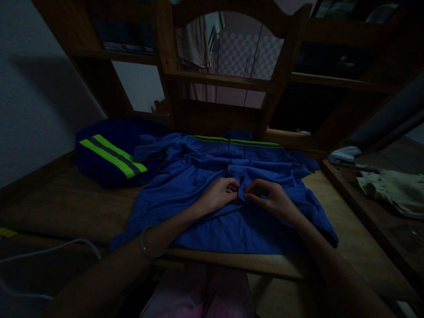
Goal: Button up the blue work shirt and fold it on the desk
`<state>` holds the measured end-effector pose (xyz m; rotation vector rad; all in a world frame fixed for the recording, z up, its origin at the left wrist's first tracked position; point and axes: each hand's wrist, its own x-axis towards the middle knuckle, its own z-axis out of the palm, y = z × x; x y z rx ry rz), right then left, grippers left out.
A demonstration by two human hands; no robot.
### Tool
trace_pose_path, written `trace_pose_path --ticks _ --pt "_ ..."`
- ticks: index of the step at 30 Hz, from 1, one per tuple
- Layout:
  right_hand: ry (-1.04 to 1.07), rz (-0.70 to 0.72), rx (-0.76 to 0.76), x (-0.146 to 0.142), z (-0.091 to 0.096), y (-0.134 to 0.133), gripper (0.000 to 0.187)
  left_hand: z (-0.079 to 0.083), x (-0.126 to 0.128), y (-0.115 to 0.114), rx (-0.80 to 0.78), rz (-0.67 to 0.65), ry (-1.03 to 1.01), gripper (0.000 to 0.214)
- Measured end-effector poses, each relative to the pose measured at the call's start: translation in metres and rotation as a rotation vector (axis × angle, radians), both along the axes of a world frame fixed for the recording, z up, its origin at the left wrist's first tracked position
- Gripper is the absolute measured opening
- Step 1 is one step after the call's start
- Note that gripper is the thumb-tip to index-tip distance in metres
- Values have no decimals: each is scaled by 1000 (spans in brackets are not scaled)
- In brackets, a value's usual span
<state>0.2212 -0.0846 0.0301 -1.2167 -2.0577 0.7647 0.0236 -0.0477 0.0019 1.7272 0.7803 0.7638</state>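
A blue work shirt (198, 176) with a thin yellow-green stripe across the chest lies spread front-up on a wooden table (66, 203). My left hand (220, 192) and my right hand (270, 196) meet at the shirt's front opening, near its middle. Both have their fingers curled and pinch the fabric edge of the placket between them. A thin bangle sits on my left wrist. Whether a button is between the fingers is hidden.
A folded dark blue garment (109, 154) with a bright yellow-green band lies at the back left. A wooden shelf unit (218, 79) rises behind the table. A pale crumpled cloth (394, 190) lies at the right. A white cable (49, 251) runs at the lower left.
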Motion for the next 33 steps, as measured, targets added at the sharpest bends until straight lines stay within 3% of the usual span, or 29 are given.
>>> trace_pose_path --ticks 4,20,33 --pt "24 10 -27 0 -1 1 19 2 2 0 -72 16 -78 18" --pt "46 -47 93 -7 -3 -3 18 8 5 3 -387 61 -235 33" --pt "290 32 -139 -8 -3 2 31 10 7 3 -245 184 -255 26"
